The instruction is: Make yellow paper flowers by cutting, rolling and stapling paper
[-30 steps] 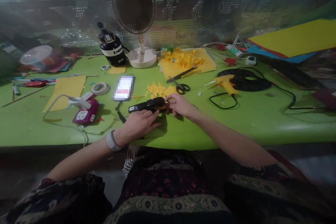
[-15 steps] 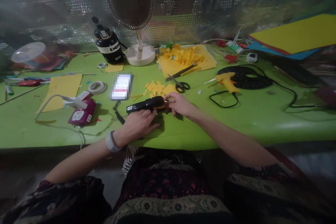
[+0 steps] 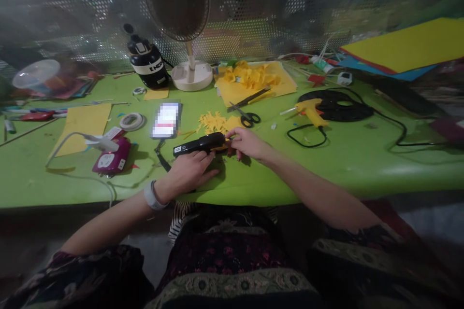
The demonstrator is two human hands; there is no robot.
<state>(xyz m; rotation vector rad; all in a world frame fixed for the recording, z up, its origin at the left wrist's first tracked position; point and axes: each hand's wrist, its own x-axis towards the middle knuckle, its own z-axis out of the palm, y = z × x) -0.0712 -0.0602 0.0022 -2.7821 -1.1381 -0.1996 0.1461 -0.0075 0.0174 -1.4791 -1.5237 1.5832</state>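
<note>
A black stapler [image 3: 195,146] lies on the green table, its head pointing right. My left hand [image 3: 188,171] is closed along its near side, with the thumb stretched out to the right. At the stapler's head my right hand [image 3: 251,145] pinches a small piece of yellow paper [image 3: 227,140], mostly hidden by the fingers and the stapler. Just behind the stapler is a heap of fringed yellow paper cuttings [image 3: 213,122]. Black-handled scissors [image 3: 249,119] rest close behind my right hand.
Rightward lie a yellow glue gun [image 3: 310,110] and a black mask-shaped piece [image 3: 340,106]. Leftward are a phone [image 3: 166,120], a tape roll [image 3: 132,121] and a purple plug adapter [image 3: 112,157]. A bottle [image 3: 148,65], a fan [image 3: 191,75] and yellow paper flowers [image 3: 250,75] stand behind.
The whole view has shifted slightly, so things appear a little further left. Both hands keep the same hold at the stapler.
</note>
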